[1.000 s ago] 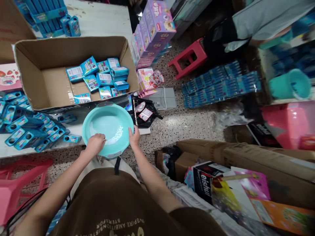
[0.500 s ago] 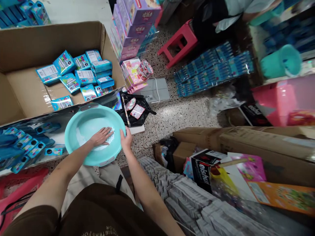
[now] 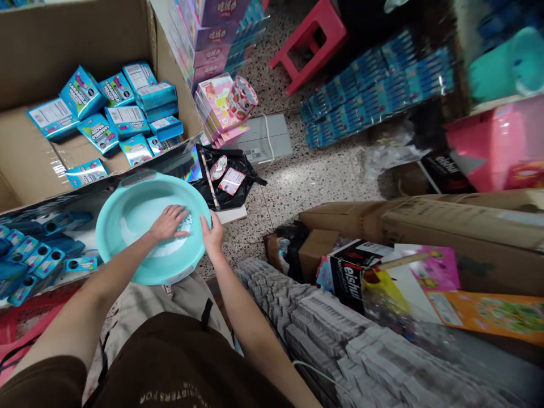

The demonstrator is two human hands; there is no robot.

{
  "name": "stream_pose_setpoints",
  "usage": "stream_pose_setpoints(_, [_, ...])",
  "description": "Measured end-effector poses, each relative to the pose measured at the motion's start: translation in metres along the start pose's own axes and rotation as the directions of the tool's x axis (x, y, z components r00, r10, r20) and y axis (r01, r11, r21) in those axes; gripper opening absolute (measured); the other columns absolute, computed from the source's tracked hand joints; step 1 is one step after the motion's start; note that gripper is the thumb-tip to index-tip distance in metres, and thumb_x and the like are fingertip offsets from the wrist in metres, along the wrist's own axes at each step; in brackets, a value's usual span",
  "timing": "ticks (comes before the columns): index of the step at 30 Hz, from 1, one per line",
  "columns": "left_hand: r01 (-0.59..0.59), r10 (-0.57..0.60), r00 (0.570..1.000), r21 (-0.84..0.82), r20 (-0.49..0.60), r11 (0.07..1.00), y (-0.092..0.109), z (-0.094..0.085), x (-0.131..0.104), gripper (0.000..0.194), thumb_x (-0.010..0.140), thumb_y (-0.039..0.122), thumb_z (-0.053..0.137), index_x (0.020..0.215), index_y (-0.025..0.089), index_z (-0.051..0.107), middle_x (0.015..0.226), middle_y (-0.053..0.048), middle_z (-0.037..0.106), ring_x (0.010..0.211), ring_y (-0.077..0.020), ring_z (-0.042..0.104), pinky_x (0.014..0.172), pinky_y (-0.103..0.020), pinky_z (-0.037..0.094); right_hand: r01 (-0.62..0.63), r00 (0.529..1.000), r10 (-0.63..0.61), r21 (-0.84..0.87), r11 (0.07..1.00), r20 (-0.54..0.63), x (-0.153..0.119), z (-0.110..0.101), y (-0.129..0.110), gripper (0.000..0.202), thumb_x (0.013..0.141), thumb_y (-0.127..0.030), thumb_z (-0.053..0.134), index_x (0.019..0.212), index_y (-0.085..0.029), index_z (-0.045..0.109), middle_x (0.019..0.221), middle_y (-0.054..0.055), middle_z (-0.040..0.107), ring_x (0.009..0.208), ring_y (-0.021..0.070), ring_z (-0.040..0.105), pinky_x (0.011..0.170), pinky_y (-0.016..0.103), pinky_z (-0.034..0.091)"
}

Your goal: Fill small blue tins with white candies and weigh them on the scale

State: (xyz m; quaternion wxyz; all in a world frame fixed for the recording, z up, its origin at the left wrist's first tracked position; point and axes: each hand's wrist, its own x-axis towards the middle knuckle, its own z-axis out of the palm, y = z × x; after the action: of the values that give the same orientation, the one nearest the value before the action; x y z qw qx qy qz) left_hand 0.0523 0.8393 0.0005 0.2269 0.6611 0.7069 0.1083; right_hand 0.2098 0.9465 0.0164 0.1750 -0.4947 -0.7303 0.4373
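Observation:
A wide turquoise plastic basin [image 3: 140, 266] is held in front of my lap, close to the carton. Small white pieces [image 3: 185, 224] lie at the right side of its floor, with a whitish, powdery smear [image 3: 127, 229] on the left. My left hand [image 3: 169, 223] reaches into the basin, palm down, fingers spread and slightly bent against the white pieces. It grips nothing that I can see. On the right rim my right hand [image 3: 213, 235] is closed, thumb on top and fingers around the outside, partly hidden.
Beyond the basin stands an open cardboard carton [image 3: 21, 136] with several blue candy boxes [image 3: 127, 120]. More blue boxes [image 3: 40, 255] sit at left. A pink stool [image 3: 312, 42], a black plastic bag [image 3: 238, 195] and a grey paper stack [image 3: 323, 323] surround the speckled floor [image 3: 293, 187].
My view has shifted, so most surroundings sit lower-left or higher in it. The left hand's fingers have bent a little over the white pieces. My right hand keeps its hold on the rim.

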Motion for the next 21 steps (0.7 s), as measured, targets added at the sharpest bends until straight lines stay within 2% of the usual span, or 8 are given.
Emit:
stream_pose_setpoints(3, [-0.129,0.129,0.986,-0.011,0.11,0.992,-0.003,0.002,-0.009,0.097,0.07,0.069,0.055,0.142,0.01,0.031,0.147,-0.022,0.03,0.134,-0.0356,0.027,0.11,-0.049,0.018,0.0,1.0,0.0,0.011,1.0,0.004,0.0,0.0,-0.001,0.044,0.086,-0.045,0.05,0.114,-0.014,0.062,0.111,0.013,0.067,0.101,0.0239,0.063,0.09,0.037,0.048])
stream_pose_setpoints(5, [-0.122,0.119,0.982,0.01,0.145,0.992,-0.004,0.003,-0.01,0.097,0.069,0.067,0.058,0.143,0.011,0.029,0.15,-0.022,0.025,0.137,-0.0354,0.023,0.111,-0.049,0.016,0.0,1.0,0.0,0.013,1.0,0.002,0.0,0.001,-0.001,0.044,0.086,-0.046,0.05,0.114,-0.014,0.062,0.111,0.013,0.067,0.102,0.0238,0.063,0.09,0.037,0.048])
stream_pose_setpoints(8, [-0.063,0.058,0.989,0.037,0.134,0.997,-0.004,0.0,-0.003,0.085,0.074,0.06,0.058,0.141,0.012,0.034,0.147,-0.021,0.031,0.136,-0.0346,0.026,0.11,-0.049,0.018,0.001,1.0,-0.001,0.016,1.0,-0.003,0.0,0.001,0.0,0.044,0.086,-0.046,0.051,0.114,-0.014,0.062,0.112,0.013,0.067,0.102,0.0237,0.063,0.091,0.037,0.048])
stream_pose_setpoints(12, [0.019,-0.021,0.999,0.048,0.045,0.999,-0.006,-0.007,0.006,0.065,0.085,0.053,0.046,0.136,0.013,0.041,0.141,-0.02,0.04,0.134,-0.0329,0.03,0.11,-0.052,0.02,-0.004,1.0,0.004,0.011,1.0,-0.001,0.0,0.001,0.001,0.045,0.085,-0.047,0.051,0.114,-0.014,0.062,0.111,0.014,0.067,0.102,0.024,0.063,0.091,0.037,0.048])
stream_pose_setpoints(15, [0.044,-0.045,0.999,0.042,0.006,0.998,-0.004,-0.005,0.004,0.075,0.08,0.06,0.049,0.136,0.011,0.041,0.142,-0.022,0.038,0.134,-0.035,0.029,0.11,-0.053,0.02,-0.004,1.0,0.004,0.004,1.0,-0.007,0.0,0.001,0.0,0.045,0.085,-0.046,0.052,0.114,-0.013,0.062,0.112,0.014,0.067,0.103,0.0245,0.063,0.091,0.038,0.048])
stream_pose_setpoints(18, [-0.011,0.009,0.999,0.038,0.045,0.999,-0.001,0.002,0.001,0.088,0.07,0.066,0.059,0.136,0.01,0.04,0.142,-0.023,0.036,0.134,-0.0374,0.028,0.11,-0.053,0.019,0.001,1.0,-0.001,0.008,1.0,-0.008,0.0,0.0,-0.001,0.044,0.085,-0.045,0.052,0.114,-0.013,0.062,0.112,0.014,0.067,0.103,0.0241,0.063,0.092,0.038,0.048])
stream_pose_setpoints(21, [0.003,-0.005,0.999,0.05,0.035,0.999,0.001,0.009,0.003,0.077,0.075,0.06,0.057,0.133,0.011,0.044,0.14,-0.022,0.04,0.134,-0.0361,0.029,0.11,-0.051,0.021,-0.004,1.0,0.004,0.007,1.0,-0.001,-0.001,0.0,-0.003,0.044,0.085,-0.045,0.051,0.114,-0.014,0.062,0.112,0.014,0.067,0.103,0.0239,0.063,0.092,0.038,0.048])
